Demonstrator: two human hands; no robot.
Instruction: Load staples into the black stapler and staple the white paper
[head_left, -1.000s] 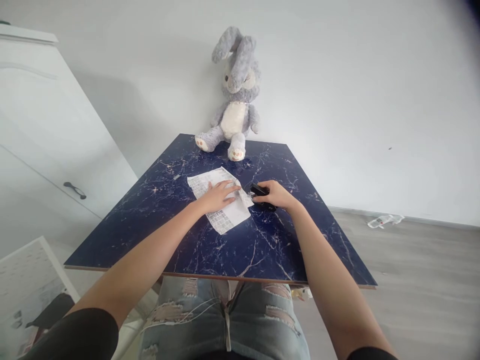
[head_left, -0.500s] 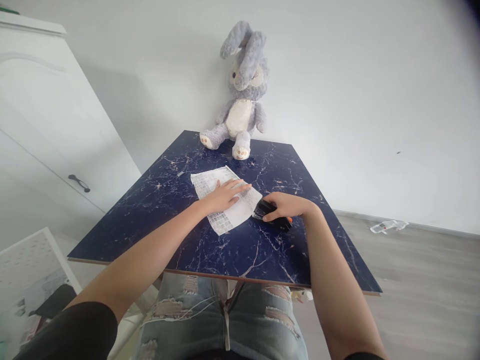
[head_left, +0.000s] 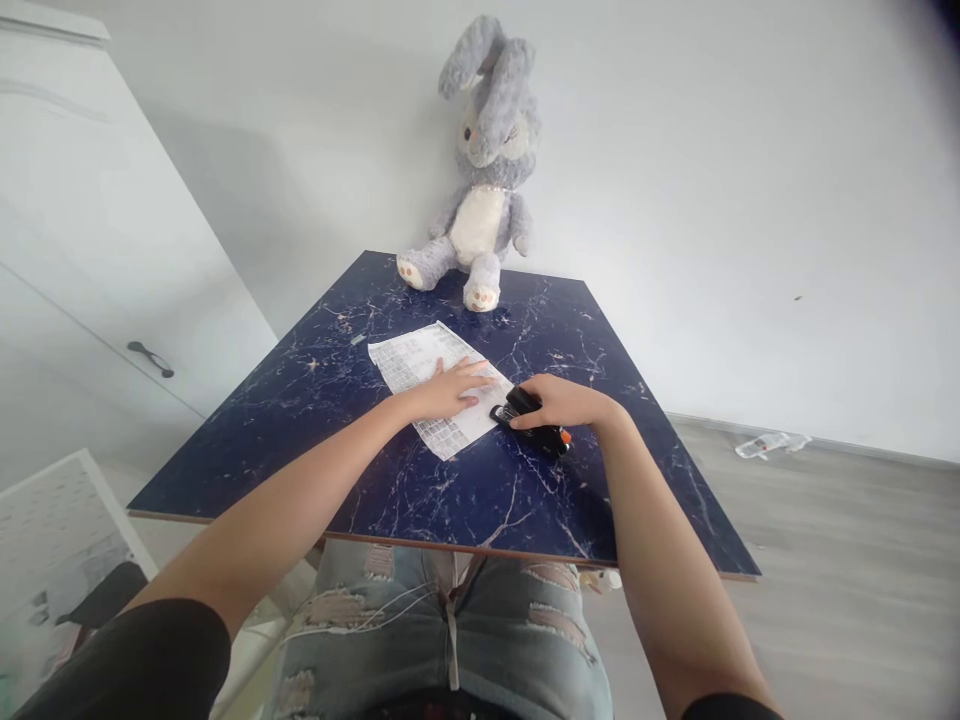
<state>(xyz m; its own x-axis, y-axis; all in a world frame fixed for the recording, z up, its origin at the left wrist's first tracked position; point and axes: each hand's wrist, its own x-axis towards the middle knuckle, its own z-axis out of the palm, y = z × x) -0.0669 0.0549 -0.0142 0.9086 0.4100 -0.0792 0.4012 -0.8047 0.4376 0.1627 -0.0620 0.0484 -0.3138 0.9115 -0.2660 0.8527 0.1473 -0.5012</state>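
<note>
A printed sheet of white paper (head_left: 411,358) lies near the middle of the dark blue marbled table (head_left: 315,410). My left hand (head_left: 450,390) rests flat on it with fingers stretched out. My right hand (head_left: 559,402) is closed over a black stapler (head_left: 534,426) with an orange end, set at the paper's right edge. The stapler's front end touches the paper's edge.
A grey plush rabbit (head_left: 484,160) sits at the table's far edge against the white wall. A white cabinet (head_left: 82,250) with a dark handle stands to the left. A plastic bottle (head_left: 769,443) lies on the grey floor at right. Papers lie on the floor at lower left.
My right hand slid the stapler along the paper's right edge toward me, then back in against the paper. My left hand stayed flat on the sheet.
</note>
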